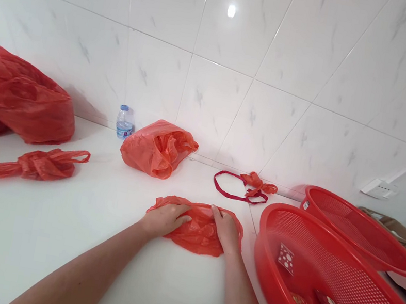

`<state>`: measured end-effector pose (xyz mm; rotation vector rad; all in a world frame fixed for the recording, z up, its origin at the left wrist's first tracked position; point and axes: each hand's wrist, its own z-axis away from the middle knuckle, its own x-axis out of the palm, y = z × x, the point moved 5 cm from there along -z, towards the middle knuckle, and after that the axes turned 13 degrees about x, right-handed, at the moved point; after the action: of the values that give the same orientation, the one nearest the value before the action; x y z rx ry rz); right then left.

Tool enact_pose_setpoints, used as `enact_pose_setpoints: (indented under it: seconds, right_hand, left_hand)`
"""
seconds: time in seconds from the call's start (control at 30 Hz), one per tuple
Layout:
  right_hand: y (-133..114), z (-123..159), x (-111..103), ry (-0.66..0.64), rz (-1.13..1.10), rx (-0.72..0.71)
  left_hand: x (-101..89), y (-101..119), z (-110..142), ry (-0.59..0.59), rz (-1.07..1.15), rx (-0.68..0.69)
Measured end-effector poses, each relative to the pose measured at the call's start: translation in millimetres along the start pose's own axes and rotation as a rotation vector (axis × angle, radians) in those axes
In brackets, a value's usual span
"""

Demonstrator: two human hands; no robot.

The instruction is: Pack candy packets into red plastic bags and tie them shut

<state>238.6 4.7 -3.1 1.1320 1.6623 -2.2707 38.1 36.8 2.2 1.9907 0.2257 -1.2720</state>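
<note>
A thin red plastic bag (199, 230) lies low on the white table in front of me, its mouth facing up. My left hand (166, 219) grips its left side, with the thumb over the inner part and some fingers hidden by the film. My right hand (227, 231) is closed on the right side, thumb near the far rim. Between the hands the film is crumpled, and I cannot tell whether anything lies inside. Just beyond stands a bulging red plastic bag (154, 148). A knotted red plastic bag (45, 164) lies flat to the left.
A water bottle (125, 122) stands by the tiled wall. Big red bags (27, 100) fill the far left. A dark red strap loop (227, 194) lies at the back. On the right, a red mesh basket (268, 247) holds several small packets; another red basket (362, 230) sits behind.
</note>
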Motion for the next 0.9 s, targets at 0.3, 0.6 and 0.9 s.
enact_pose_setpoints:
  seconds: [0.3, 0.6, 0.9]
  right_hand:
    - [-6, 4, 0, 0.088, -0.001, -0.093]
    - [-4, 4, -2, 0.215, 0.009, -0.119]
    - [-6, 11, -1, 0.177, 0.025, -0.166]
  left_hand:
    - [1.3, 35, -1, 0.113, -0.198, 0.301]
    - [20.9, 11, 2, -0.033, -0.143, 0.037]
    - [-23.0, 30, 30, 0.706, -0.469, 0.190]
